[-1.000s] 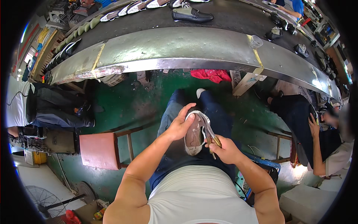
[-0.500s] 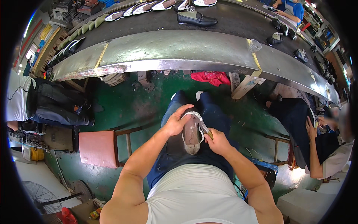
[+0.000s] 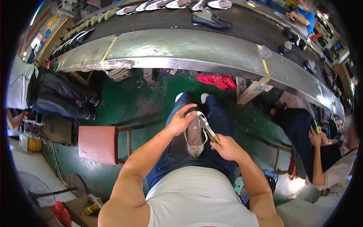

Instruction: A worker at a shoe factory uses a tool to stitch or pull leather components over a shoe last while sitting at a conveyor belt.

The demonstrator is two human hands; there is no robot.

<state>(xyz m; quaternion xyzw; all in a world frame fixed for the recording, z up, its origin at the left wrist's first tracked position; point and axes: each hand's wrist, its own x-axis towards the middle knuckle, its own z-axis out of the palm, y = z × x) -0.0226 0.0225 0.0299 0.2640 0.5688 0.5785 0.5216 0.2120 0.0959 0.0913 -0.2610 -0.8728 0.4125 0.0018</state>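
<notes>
A shoe upper on a last (image 3: 195, 136) lies sole side up over my lap, its far end dark and its near end pale. A whitish edge of material runs round the brownish bottom. My left hand (image 3: 183, 122) is wrapped round the far end, with the thumb lying over the bottom. In my right hand (image 3: 229, 147) is a hand tool with a yellowish handle (image 3: 216, 140), probably pincers. Its narrow metal part slants along the shoe's right edge toward the far end. The tip is too small to make out.
Ahead stands a metal-edged conveyor (image 3: 159, 47) carrying shoe uppers and a dark loafer (image 3: 211, 20). To my left is a pink-topped stool (image 3: 98, 145). A seated person (image 3: 317, 143) works at right. Red cloth (image 3: 217, 80) lies under the conveyor.
My right hand has moved slightly right and down with the tool, which now shows more of its length. My left hand stays on the shoe's far end. The view has shifted slightly.
</notes>
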